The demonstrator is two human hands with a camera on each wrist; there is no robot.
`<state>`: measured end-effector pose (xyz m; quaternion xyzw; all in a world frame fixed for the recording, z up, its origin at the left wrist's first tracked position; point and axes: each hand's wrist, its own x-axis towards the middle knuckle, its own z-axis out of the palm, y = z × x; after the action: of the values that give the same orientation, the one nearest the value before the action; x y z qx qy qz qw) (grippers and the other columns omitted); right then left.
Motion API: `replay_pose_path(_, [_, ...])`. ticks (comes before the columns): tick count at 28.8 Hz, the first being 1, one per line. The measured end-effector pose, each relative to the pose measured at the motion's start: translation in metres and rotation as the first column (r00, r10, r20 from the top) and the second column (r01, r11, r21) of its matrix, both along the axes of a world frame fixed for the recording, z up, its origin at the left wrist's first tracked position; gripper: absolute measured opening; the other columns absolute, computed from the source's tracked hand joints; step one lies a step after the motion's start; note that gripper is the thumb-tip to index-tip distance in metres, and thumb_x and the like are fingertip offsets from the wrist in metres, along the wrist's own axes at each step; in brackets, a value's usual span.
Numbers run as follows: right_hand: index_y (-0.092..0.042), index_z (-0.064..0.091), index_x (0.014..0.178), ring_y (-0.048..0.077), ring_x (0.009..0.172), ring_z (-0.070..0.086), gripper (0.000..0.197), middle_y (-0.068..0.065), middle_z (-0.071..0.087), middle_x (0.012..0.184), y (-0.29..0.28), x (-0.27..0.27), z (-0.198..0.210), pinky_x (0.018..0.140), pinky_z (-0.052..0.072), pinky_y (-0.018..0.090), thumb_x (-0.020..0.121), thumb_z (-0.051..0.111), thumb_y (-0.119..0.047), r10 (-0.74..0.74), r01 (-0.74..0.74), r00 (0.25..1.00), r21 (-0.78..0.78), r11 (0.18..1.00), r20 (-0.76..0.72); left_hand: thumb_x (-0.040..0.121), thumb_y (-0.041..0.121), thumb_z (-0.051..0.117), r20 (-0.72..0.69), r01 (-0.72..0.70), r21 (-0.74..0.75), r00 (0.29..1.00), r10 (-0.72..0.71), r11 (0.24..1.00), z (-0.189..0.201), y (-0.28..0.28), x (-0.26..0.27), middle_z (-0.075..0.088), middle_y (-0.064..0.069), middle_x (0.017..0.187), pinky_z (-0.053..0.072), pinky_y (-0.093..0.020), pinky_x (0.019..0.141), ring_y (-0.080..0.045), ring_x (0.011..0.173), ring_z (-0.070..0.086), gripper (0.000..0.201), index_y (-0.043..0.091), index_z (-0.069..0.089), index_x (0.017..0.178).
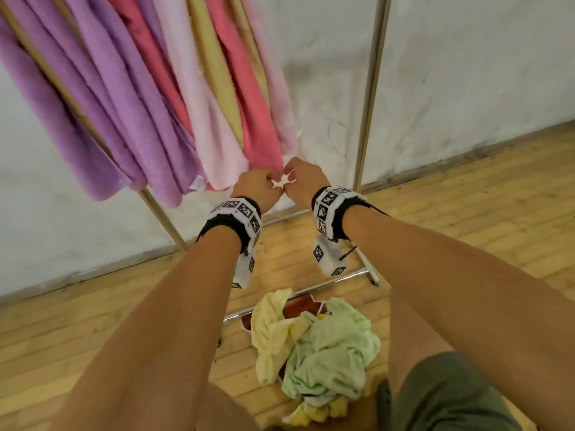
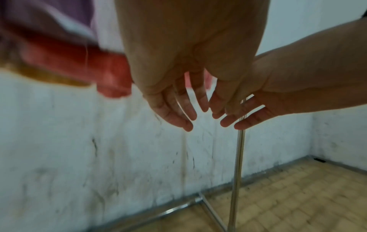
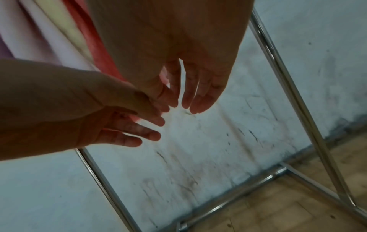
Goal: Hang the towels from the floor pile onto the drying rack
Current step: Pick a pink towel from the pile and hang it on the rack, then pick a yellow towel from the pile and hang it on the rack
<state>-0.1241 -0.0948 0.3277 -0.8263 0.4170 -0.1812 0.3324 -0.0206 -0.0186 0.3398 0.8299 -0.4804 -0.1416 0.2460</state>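
Several towels hang on the drying rack (image 1: 371,88): purple, pale pink, yellow and a coral towel (image 1: 258,126). My left hand (image 1: 258,185) and right hand (image 1: 303,178) are side by side at the coral towel's lower edge. In the wrist views, the left hand's fingers (image 2: 170,109) and the right hand's fingers (image 3: 198,91) are straight and hold nothing. The coral towel (image 2: 111,73) hangs just left of them. The floor pile (image 1: 336,346), with green and pale yellow towels, lies below between my arms.
The rack's metal base bar (image 1: 311,287) runs along the wooden floor just behind the pile. A white scuffed wall (image 1: 466,88) stands right behind the rack. My leg in dark green shorts (image 1: 451,393) is beside the pile at the lower right.
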Motion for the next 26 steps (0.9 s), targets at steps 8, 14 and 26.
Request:
replay_pose_path(8, [-0.015,0.055,0.123,0.021,0.104,0.061,0.032,0.003,0.062,0.118,-0.010,-0.007,-0.123,0.084,0.052,0.032,0.091,0.059,-0.018,0.026,0.000,0.984,0.144,0.990,-0.178,0.087,0.024,0.063,-0.115,0.033,0.193,0.993,-0.010,0.981,-0.142,-0.017,0.000,0.069,-0.001,0.111,0.051,-0.034,0.088,-0.023,0.101,0.063,0.024,0.020,0.066,0.111])
replay_pose_path(14, [-0.015,0.055,0.121,0.024,0.106,0.059,0.034,0.007,0.061,0.119,0.002,-0.005,-0.220,0.087,0.051,0.034,0.087,0.059,-0.014,0.055,0.029,0.964,0.312,0.950,-0.259,0.087,0.027,0.061,-0.165,0.054,0.342,0.986,0.003,0.938,-0.241,-0.005,-0.003,0.069,0.000,0.109,0.045,-0.027,0.079,-0.021,0.099,0.063,0.025,0.023,0.066,0.112])
replay_pose_path(26, [-0.015,0.058,0.109,0.021,0.089,0.055,0.020,0.002,0.058,0.102,0.057,0.017,-0.369,0.073,0.045,0.030,0.091,0.056,-0.020,0.229,-0.012,0.894,0.489,0.872,-0.386,0.090,0.026,0.061,-0.272,0.037,0.548,0.953,0.136,0.836,-0.380,0.062,0.011,0.066,-0.007,0.123,0.050,-0.032,0.086,-0.027,0.108,0.062,0.027,0.016,0.067,0.115])
